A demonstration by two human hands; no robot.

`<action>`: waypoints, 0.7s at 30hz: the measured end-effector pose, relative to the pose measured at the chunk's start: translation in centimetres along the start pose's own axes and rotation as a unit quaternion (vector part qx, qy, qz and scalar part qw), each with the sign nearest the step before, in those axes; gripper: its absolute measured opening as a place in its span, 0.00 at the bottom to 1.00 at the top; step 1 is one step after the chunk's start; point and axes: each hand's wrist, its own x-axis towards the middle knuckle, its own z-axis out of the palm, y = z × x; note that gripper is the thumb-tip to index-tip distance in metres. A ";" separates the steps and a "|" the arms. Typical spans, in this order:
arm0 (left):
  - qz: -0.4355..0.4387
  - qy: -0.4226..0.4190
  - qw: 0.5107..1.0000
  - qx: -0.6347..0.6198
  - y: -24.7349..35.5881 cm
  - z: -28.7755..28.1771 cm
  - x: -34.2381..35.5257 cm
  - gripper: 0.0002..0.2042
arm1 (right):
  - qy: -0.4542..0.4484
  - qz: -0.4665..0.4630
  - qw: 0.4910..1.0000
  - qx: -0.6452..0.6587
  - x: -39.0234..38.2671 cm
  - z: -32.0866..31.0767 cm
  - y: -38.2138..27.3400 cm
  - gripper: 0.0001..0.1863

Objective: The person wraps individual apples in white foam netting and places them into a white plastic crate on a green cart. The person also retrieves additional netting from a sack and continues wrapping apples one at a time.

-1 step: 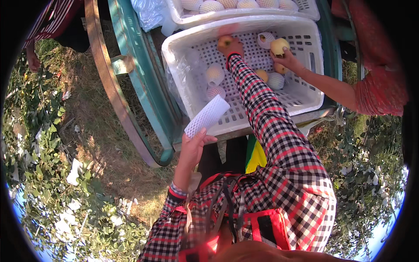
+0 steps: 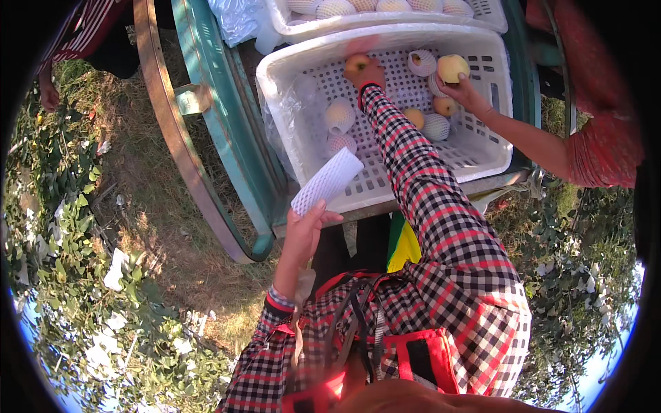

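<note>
My left hand (image 2: 308,224) grips a white foam net sleeve (image 2: 327,180), flattened and without fruit, in front of the crate's near left side. Reaching into the white plastic crate (image 2: 506,103), my right hand (image 2: 370,73) has its fingers around a yellow-orange apple (image 2: 357,64) near the far wall. Netted fruits (image 2: 339,115) lie at the crate's left. On the right are another netted fruit (image 2: 421,62), a bare apple (image 2: 444,106) and more fruit. A co-worker's hand (image 2: 468,96) holds a pale yellow fruit (image 2: 453,68) over the right side.
A second crate (image 2: 385,25) of netted fruit stands behind the first. Clear plastic bags (image 2: 237,19) lie at the far left. A green metal frame with a curved rusty rail (image 2: 165,103) borders the left side. Another person's hand (image 2: 49,96) hangs at far left; leafy branches (image 2: 62,268) surround.
The co-worker's hand has moved slightly right and up with the pale fruit, uncovering more of the fruits below. My two hands stay practically where they were.
</note>
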 end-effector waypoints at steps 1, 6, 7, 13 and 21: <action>-0.002 -0.003 1.000 -0.004 -0.2 -0.3 0.2 0.18 | -0.003 -0.015 1.000 0.015 0.1 0.2 0.6 0.49; 0.042 -0.011 0.999 -0.014 0.8 0.3 1.0 0.21 | -0.155 -0.078 0.930 0.324 -1.7 -3.0 3.9 0.42; 0.044 -0.020 0.999 -0.022 1.4 0.4 1.1 0.22 | -0.213 -0.084 0.862 0.452 -2.8 -4.1 4.4 0.41; 0.055 -0.058 0.996 0.050 5.0 1.8 2.9 0.27 | -0.225 -0.272 0.846 0.400 -12.8 -14.3 3.2 0.44; 0.074 -0.174 0.963 0.190 7.6 5.5 3.4 0.34 | -0.012 -0.544 0.839 0.006 -24.2 -21.2 -0.5 0.42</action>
